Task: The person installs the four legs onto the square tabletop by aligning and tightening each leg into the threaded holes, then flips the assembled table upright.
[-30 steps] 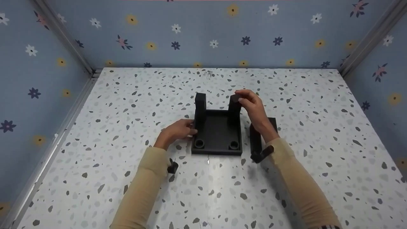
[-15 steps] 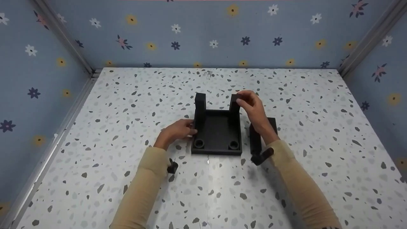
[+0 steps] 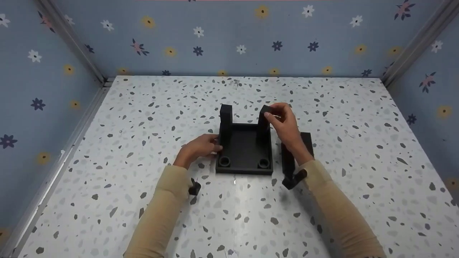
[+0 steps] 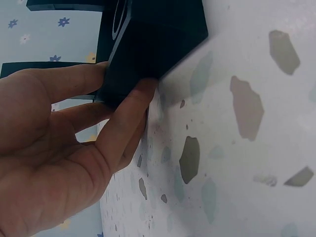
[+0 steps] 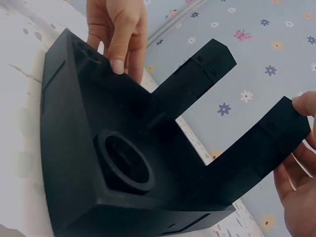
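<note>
- Pinching the right post (image 3: 264,121) near its upper end, the right hand (image 3: 287,125) is bent partly closed, the post being held between thumb and curled fingers.
- Below these fingers, the post rises from a far corner of the black tray (image 3: 246,148); its seating depth cannot be told.
- By the left hand (image 5: 118,34), the tray's left wall is clasped, thumb over the rim and fingers outside.
- Between the two hands, the left post (image 3: 226,118) stands upright; nearer the wearer, two round sockets (image 3: 264,163) are seen.
- Rigid, fairly light plastic is suggested; smooth faces may slip, so post edges are best gripped high and the tray steadied at its wall.
- Beneath the right wrist, beside the tray, dark loose material (image 3: 288,159) is partly hidden.
</note>
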Available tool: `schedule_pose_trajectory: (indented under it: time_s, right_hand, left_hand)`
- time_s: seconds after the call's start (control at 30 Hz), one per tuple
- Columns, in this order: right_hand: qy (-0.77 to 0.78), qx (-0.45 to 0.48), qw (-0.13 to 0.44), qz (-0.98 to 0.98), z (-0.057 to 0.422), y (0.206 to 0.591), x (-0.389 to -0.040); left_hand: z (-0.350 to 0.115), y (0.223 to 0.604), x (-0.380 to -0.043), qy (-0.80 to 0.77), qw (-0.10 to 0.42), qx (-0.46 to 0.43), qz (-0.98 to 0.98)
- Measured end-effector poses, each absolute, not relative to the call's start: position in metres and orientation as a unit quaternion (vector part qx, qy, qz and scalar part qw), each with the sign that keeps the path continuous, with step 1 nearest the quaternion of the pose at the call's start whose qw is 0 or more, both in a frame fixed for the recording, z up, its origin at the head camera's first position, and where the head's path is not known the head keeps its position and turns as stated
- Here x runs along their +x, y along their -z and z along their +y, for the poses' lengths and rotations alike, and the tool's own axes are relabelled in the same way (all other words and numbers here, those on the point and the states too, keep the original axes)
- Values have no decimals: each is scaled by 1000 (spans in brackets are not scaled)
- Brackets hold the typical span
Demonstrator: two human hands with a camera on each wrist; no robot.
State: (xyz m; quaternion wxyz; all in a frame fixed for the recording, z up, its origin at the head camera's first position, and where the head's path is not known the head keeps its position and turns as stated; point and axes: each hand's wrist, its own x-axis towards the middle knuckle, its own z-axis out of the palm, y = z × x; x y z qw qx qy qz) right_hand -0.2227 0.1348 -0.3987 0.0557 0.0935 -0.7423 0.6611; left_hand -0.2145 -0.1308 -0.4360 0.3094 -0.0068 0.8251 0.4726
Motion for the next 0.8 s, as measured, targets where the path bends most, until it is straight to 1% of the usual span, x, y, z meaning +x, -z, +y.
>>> schedule_pose_trajectory:
  time_s: [0.4,0.53,0.63,0.8]
  right_hand:
    - [-651,90,87,-749,132,402,-222]
    - [-665,94,91,-736,136,414,-231]
    - [-688,99,87,-714,139,422,-239]
    - [-706,119,69,-695,142,423,-245]
  left_hand:
    - [-132,434,-214,-457,303,7,836]
    - [-132,434,-214,-468,306,10,829]
    - [-131,434,-214,-494,313,9,811]
    - [-131,434,-215,-511,318,6,798]
